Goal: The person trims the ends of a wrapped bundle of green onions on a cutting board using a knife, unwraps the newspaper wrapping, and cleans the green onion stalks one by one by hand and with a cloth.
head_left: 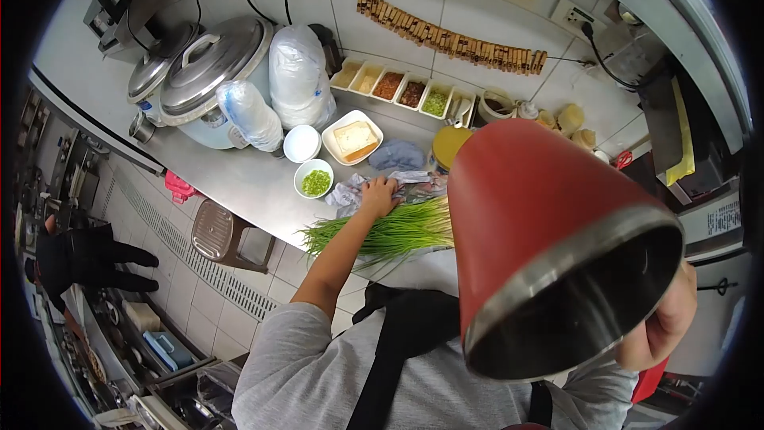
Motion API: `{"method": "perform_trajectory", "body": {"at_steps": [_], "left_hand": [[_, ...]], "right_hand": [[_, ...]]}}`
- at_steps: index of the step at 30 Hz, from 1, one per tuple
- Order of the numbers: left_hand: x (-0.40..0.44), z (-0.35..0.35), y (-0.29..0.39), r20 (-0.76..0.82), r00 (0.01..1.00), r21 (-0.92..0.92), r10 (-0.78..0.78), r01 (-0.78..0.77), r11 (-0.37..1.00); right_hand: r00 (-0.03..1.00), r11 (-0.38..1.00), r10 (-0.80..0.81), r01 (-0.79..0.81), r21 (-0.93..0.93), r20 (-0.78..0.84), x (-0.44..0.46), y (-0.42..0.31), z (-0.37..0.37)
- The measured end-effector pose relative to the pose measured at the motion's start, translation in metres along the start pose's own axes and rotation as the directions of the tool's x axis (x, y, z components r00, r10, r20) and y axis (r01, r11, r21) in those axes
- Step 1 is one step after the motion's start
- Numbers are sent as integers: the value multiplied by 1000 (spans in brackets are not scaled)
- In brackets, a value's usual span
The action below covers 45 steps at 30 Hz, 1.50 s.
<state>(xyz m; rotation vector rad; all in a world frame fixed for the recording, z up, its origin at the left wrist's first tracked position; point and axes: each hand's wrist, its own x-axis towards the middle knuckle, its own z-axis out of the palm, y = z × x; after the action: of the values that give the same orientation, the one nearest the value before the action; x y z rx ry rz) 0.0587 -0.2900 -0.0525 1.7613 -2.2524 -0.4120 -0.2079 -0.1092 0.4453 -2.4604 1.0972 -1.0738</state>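
Note:
A red tumbler (pixel 549 215) with a bare steel rim fills the right foreground, close to the camera. It is tilted so that its dark mouth faces down toward me. My right hand (pixel 664 322) grips its far side, partly hidden behind it. On the counter, my left hand (pixel 380 196) rests with fingers spread on a crumpled plastic bag (pixel 346 194). Just below that hand lies a bunch of green onions (pixel 390 232), its white end hidden by the tumbler. A small bowl of chopped green onion (pixel 316 182) stands to the left of the bag.
Behind are a white dish with a pale block (pixel 355 138), a white bowl (pixel 302 143), a grey-blue cloth (pixel 396 155) and a yellow-lidded can (pixel 450 146). Seasoning trays (pixel 388 86) line the wall. Large lidded pots (pixel 215 64) stand left. Another person (pixel 87 259) works at far left.

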Motion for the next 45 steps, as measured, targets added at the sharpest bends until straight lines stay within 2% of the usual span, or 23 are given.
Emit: {"method": "perform_trajectory", "body": {"at_steps": [8, 26, 39, 45], "left_hand": [[2, -1, 4, 7, 1000, 6, -22, 22, 1000], [5, 2, 2, 73, 996, 20, -59, 58, 998], [-1, -11, 9, 60, 998, 24, -36, 34, 999], [2, -14, 11, 86, 995, 21, -45, 43, 999]], "right_hand": [[990, 991, -102, 93, -96, -93, -16, -13, -22], [971, 978, -173, 148, -148, -167, -36, -18, -50], [969, 979, -163, 135, -153, -187, -45, -20, -55], [973, 990, -102, 79, -116, -209, -52, -16, -54]]}}
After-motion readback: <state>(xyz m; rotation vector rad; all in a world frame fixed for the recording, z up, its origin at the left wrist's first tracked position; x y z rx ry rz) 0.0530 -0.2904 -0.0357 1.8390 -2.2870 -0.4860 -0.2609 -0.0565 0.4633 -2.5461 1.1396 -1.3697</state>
